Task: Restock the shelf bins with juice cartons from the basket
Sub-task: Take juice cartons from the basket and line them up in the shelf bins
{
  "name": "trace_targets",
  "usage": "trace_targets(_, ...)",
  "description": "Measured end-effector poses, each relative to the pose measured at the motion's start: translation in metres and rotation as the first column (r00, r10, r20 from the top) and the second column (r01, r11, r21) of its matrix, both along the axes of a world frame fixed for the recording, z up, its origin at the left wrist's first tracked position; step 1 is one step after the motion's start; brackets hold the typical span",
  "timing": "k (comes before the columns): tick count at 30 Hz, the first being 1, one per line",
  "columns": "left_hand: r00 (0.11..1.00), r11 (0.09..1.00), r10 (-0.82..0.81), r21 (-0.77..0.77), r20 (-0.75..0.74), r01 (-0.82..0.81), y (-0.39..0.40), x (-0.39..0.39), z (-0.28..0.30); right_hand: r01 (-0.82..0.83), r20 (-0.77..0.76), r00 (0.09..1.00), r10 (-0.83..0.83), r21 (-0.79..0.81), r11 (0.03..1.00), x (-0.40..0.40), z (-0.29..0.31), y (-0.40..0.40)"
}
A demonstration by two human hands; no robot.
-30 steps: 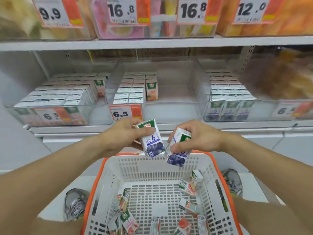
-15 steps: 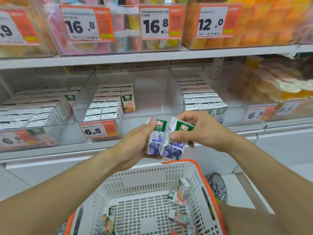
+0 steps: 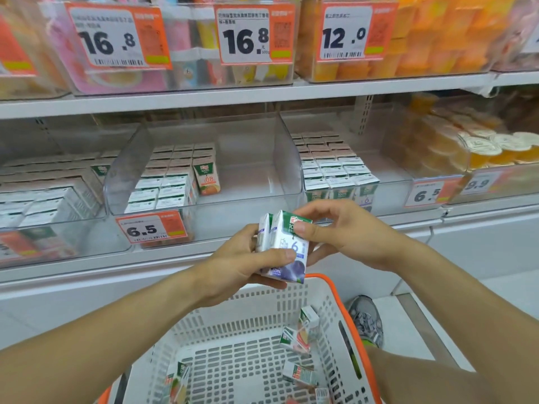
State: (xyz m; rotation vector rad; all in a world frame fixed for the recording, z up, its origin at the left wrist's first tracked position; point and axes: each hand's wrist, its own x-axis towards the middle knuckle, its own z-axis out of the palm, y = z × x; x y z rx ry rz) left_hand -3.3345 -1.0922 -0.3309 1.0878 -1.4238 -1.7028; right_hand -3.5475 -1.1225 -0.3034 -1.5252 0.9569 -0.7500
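Since a second ago the two blueberry cartons [image 3: 287, 249] have come together, pinched between left hand [image 3: 248, 262] and right hand [image 3: 335, 234] above the basket [image 3: 253, 310]. Light, stiff, smooth boxes; gripping flat sides seems safest.

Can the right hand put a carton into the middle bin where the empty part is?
Probably yes. The right hand pinches the top of the blueberry juice cartons just in front of the middle bin. Its open top and bare right side face the hands, with nothing between them.
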Motion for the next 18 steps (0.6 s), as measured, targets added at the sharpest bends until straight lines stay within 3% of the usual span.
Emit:
trace_targets(5,0.999,0.999,0.045,0.027,0.017,-0.046,0.0,0.001,0.0,0.026,-0.001,1.0,-0.026,0.01,1.0,0.005,0.001,0.002)
trace_targets(8,0.996,0.996,0.088,0.02,0.022,-0.088,-0.002,0.001,0.003,0.041,0.018,0.999,-0.043,0.098,0.994,0.005,0.0,-0.001)
trace_targets(12,0.999,0.998,0.039,-0.044,0.029,-0.038,0.0,0.003,0.012,-0.142,0.101,0.987,0.123,0.217,0.966,-0.008,-0.001,-0.005)
trace_targets(15,0.994,0.995,0.07,-0.074,0.088,-0.064,0.002,0.0,0.015,-0.233,0.127,0.969,0.211,0.194,0.953,-0.014,-0.002,-0.007)
trace_targets(18,0.988,0.991,0.086,-0.116,0.128,-0.071,0.001,-0.002,0.017,-0.166,0.099,0.983,0.152,0.151,0.974,-0.016,-0.003,-0.009)
